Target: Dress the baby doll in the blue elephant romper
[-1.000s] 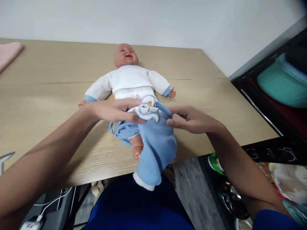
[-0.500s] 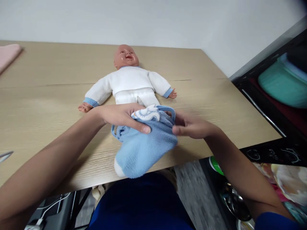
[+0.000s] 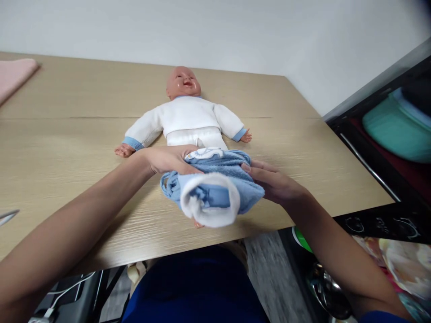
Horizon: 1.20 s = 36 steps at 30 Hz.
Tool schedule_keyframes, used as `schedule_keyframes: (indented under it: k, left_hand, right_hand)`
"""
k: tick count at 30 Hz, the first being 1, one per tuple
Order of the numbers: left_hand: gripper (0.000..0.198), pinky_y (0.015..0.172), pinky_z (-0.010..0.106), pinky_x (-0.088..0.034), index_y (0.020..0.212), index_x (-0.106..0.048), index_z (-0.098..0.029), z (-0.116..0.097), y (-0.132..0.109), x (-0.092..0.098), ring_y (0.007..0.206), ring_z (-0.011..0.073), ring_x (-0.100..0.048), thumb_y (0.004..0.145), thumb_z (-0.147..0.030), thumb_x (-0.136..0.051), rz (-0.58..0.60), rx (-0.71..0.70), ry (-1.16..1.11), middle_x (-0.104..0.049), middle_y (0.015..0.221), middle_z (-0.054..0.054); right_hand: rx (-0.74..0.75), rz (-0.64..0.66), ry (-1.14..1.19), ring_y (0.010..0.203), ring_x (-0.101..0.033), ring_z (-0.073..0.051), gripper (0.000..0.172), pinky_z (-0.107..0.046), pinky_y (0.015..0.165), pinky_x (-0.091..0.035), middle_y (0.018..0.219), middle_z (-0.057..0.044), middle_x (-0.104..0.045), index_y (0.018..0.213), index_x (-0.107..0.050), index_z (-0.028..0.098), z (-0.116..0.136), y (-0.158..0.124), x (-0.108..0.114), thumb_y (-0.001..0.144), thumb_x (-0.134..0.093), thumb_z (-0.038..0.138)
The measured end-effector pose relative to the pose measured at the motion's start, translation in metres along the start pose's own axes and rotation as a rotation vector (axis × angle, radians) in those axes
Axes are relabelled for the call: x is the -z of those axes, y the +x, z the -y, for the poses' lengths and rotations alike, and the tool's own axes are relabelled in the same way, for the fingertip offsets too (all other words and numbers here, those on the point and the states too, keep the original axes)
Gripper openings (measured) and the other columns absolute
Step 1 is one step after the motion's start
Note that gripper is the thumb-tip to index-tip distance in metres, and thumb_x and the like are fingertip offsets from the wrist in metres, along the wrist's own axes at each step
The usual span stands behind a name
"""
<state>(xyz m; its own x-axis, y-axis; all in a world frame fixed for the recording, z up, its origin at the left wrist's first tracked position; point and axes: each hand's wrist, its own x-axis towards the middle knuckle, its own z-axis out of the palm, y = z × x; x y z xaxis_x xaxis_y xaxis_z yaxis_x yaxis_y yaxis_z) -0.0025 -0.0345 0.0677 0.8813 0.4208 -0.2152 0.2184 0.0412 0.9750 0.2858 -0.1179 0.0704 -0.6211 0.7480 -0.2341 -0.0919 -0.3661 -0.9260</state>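
Blue fleece trousers (image 3: pixel 215 190) bunched over the legs of the doll (image 3: pixel 188 117), face-up on the wooden surface (image 3: pixel 67 148); left hand (image 3: pixel 168 159) closed on the waistband, right hand (image 3: pixel 272 181) gripping the other side; white top already on, waistband just below the hips, one foot (image 3: pixel 198 223) peeking out

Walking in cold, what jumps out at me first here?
A baby doll in a white top lies on its back at the middle of the table. Over its legs, the left hand and right hand hold a bunched blue garment. A pink cloth lies at the far left corner.
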Motion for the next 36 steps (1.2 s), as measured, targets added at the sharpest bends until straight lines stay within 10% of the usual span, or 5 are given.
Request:
schedule_keyframes:
  k: [9,19,24,30,36]
  left_hand:
    - [0.058,0.112,0.044,-0.065,0.136,-0.078,-0.022,-0.003,0.005,-0.011,0.126,0.0336,-0.080,0.089,-0.052,-0.095,-0.009,0.027,-0.293,-0.086,0.124,0.011]
    - [0.056,0.095,0.031,-0.069,0.126,-0.082,-0.015,0.015,0.010,-0.013,0.105,0.0265,-0.085,0.091,-0.057,-0.093,-0.131,-0.078,-0.433,-0.087,0.122,0.015]
    - [0.059,0.107,0.036,-0.066,0.136,-0.079,-0.018,0.010,0.006,-0.012,0.122,0.0303,-0.081,0.095,-0.059,-0.087,-0.059,-0.048,-0.366,-0.085,0.129,0.013]
    - [0.074,0.123,0.047,-0.055,0.147,-0.073,-0.024,-0.020,0.003,-0.024,0.140,0.0365,-0.069,0.084,-0.056,-0.095,-0.105,-0.072,0.066,-0.081,0.139,0.008]
    - [0.054,0.118,0.042,-0.056,0.143,-0.076,-0.024,-0.031,0.001,-0.034,0.134,0.0339,-0.073,0.096,-0.051,-0.082,-0.214,0.074,0.066,-0.082,0.137,0.007]
  right_hand:
    - [0.070,-0.035,-0.095,0.072,-0.071,-0.014,0.037,-0.025,0.070,-0.062,0.086,0.002,-0.076,0.097,-0.077,0.023,-0.006,0.008,-0.005,0.098,-0.085,0.059]
    - [0.049,-0.269,-0.086,0.082,-0.072,-0.020,0.044,-0.032,0.077,-0.063,0.089,0.000,-0.078,0.109,-0.081,0.027,-0.006,0.011,-0.027,0.097,-0.080,0.069]
    - [0.086,-0.027,-0.287,0.096,-0.078,-0.027,0.054,-0.039,0.085,-0.066,0.105,-0.006,-0.083,0.120,-0.082,0.022,0.003,-0.003,-0.025,0.091,-0.087,0.067]
    - [0.159,-0.405,-0.200,0.116,-0.076,-0.030,0.038,-0.044,0.100,-0.063,0.121,-0.004,-0.083,0.119,-0.081,0.027,-0.004,0.000,-0.038,0.089,-0.093,0.047]
    - [0.169,-0.442,-0.044,0.110,-0.074,-0.026,0.021,-0.040,0.101,-0.060,0.111,-0.001,-0.082,0.108,-0.081,0.026,-0.001,-0.001,-0.039,0.089,-0.085,0.035]
